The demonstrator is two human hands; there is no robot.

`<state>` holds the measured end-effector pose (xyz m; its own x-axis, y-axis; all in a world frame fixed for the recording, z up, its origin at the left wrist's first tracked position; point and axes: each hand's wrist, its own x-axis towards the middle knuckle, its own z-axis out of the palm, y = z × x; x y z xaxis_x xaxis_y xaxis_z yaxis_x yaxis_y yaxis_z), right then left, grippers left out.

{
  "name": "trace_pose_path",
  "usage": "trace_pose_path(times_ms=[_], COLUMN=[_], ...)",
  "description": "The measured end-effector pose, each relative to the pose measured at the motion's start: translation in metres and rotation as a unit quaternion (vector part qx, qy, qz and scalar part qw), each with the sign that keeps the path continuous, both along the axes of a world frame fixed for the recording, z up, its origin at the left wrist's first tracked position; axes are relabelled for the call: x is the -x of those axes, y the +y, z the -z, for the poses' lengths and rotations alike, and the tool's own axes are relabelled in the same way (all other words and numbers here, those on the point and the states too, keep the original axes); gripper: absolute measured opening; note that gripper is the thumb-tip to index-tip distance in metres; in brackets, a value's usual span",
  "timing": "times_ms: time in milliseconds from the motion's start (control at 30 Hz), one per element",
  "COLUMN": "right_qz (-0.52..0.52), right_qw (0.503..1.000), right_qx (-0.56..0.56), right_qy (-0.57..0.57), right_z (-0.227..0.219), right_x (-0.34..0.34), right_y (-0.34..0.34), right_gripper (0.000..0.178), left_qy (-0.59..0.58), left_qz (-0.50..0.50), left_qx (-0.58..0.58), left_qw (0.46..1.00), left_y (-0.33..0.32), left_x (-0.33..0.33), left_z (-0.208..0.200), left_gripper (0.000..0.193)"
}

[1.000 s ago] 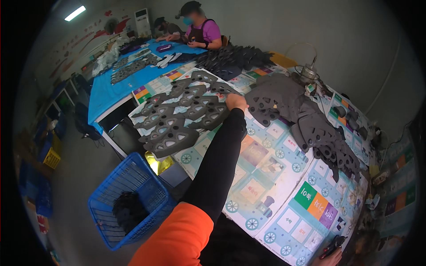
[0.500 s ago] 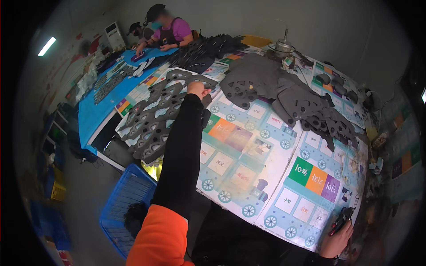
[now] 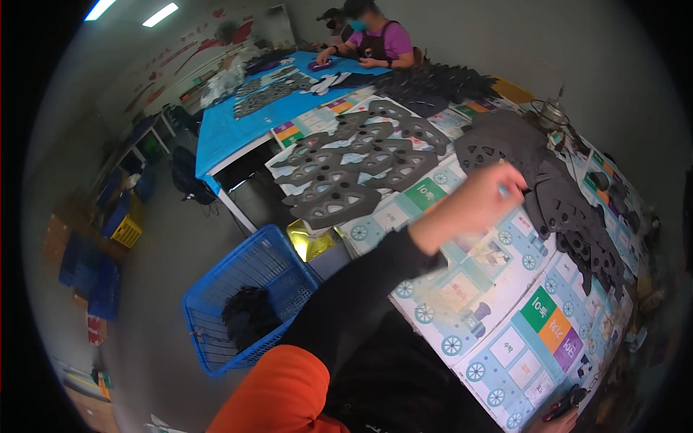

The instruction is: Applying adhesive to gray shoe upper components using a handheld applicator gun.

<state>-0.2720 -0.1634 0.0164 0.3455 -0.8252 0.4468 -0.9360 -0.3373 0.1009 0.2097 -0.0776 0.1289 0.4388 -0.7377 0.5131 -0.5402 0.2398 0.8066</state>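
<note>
My left hand [image 3: 485, 198] is over the table's middle, its fingers curled together and partly smeared by motion. What they may pinch is too small to tell. Just beyond it lies a heap of dark grey foam-like sheets [image 3: 559, 184] with cut-out holes. Flat grey shapes with triangular openings [image 3: 339, 206] are spread in rows to the left of that hand. At the table's near right corner, my right hand [image 3: 561, 423] is closed around a black-and-red hand tool [image 3: 566, 404]; the picture's lower edge cuts this hand off.
A blue plastic basket [image 3: 209, 317] with dark pieces inside stands left of the printed tabletop [image 3: 440, 289]. Beside it is a shiny yellow-lined box [image 3: 312, 242]. Two people work at the far blue table [image 3: 209, 144]. A metal pot-like container [image 3: 554, 112] stands at the back right.
The view has turned left, so the scene sits further right. My left hand has moved from the spread grey shapes rightward to the heaped sheets. My right hand still holds the tool.
</note>
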Motion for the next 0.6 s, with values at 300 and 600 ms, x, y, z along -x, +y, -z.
trace_pose_path(times_ms=[300,600], right_qz=[-0.026,-0.034], right_qw=[0.997,0.994], right_qx=[0.067,0.092], right_qy=[0.022,0.039], right_z=[0.003,0.006], right_x=[0.000,0.001], right_y=[-0.001,-0.005], right_gripper=[0.044,0.044], left_qy=[-0.019,0.105], left_qz=[0.085,0.029], left_qx=[-0.071,-0.057], left_qw=[0.994,0.992], left_y=[0.080,0.078], left_x=[0.158,0.150], left_z=[0.079,0.129], left_gripper=[0.014,0.013])
